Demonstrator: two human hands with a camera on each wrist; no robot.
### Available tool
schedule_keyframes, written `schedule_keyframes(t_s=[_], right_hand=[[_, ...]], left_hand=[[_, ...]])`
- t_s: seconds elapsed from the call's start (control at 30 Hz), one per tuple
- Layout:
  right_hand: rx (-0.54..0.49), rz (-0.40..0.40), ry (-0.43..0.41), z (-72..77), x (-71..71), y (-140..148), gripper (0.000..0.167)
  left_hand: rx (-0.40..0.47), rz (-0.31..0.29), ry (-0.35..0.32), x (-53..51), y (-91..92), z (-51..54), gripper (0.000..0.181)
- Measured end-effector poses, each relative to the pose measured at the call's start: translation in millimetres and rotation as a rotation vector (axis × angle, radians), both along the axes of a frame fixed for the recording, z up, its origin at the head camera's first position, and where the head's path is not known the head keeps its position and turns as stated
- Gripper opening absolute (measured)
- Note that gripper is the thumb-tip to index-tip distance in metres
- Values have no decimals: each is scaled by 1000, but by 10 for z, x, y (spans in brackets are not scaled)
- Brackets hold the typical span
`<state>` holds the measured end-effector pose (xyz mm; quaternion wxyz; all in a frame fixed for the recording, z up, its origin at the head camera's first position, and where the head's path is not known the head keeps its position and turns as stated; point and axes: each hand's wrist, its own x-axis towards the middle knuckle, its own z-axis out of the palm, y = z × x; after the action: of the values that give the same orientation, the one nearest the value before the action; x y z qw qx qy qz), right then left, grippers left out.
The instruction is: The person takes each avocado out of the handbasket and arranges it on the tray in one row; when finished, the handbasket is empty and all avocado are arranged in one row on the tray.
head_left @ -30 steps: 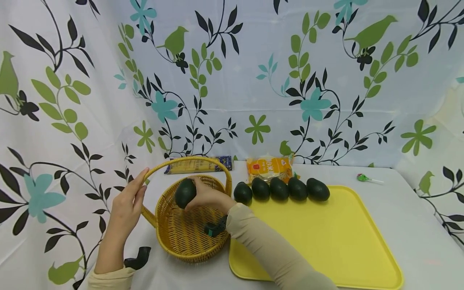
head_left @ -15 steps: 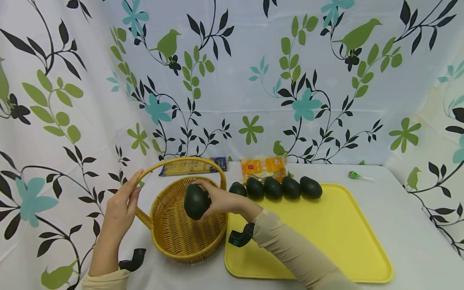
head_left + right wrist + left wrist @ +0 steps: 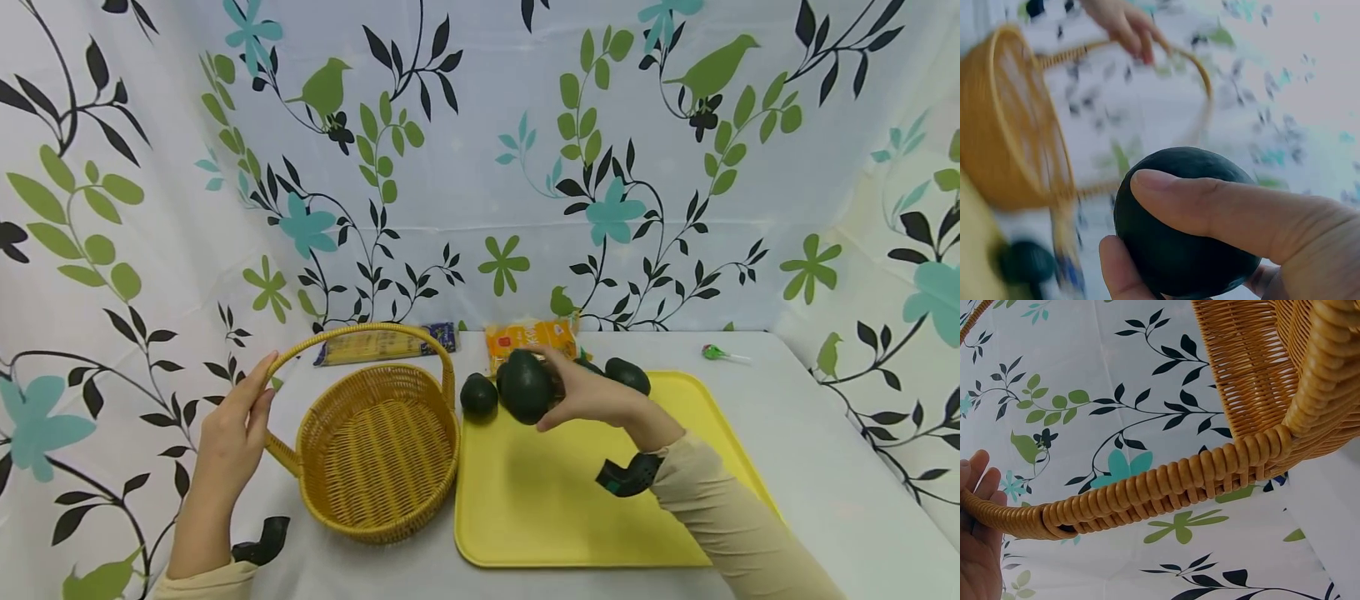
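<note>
An avocado, dark green and egg-shaped, is held by my right hand over the back left of the yellow tray. The right wrist view shows the thumb across this avocado and fingers beneath it. My left hand holds the arched handle of a round wicker basket at its left side. The left wrist view shows the handle passing between thumb and fingers. The basket's inside is bare. More avocados line the tray's back edge, partly hidden by the right hand.
Behind the basket lies a long yellow and blue packet. An orange packet lies behind the avocados. A lollipop is at the table's back right. A patterned curtain hangs behind the table.
My right hand has lifted the avocado out of the basket and carried it rightward over the tray. The left hand stays on the handle. The head view has shifted slightly.
</note>
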<state>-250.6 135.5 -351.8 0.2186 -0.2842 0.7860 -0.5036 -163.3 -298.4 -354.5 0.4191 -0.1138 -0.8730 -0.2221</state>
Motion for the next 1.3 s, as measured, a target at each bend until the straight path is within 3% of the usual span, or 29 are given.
schedule_keyframes(t_s=[0.13,0.3,0.43,0.53,0.77,0.9,1.3], right_hand=[[32,-136,26,69,-97,611,106],[142,-275,67,199,-181,1320,107],[284,-328,117,248,-318,1685,107],[383,-335,122,202,-449,1864,105],[507,-285,-8,-70,-660,2057,107],[484,-252,-88,-225,-748,2020,108],[464,-226,-192,-597,-835,1970,103]], left_hand=[[16,1,-13,2,19,-4,52],[33,3,-17,5,32,7,50],[50,7,-1,24,8,32,50],[58,6,4,38,-2,45,50],[54,-1,-20,19,35,19,50],[47,-6,-9,9,42,17,49],[33,-2,4,-9,49,21,52]])
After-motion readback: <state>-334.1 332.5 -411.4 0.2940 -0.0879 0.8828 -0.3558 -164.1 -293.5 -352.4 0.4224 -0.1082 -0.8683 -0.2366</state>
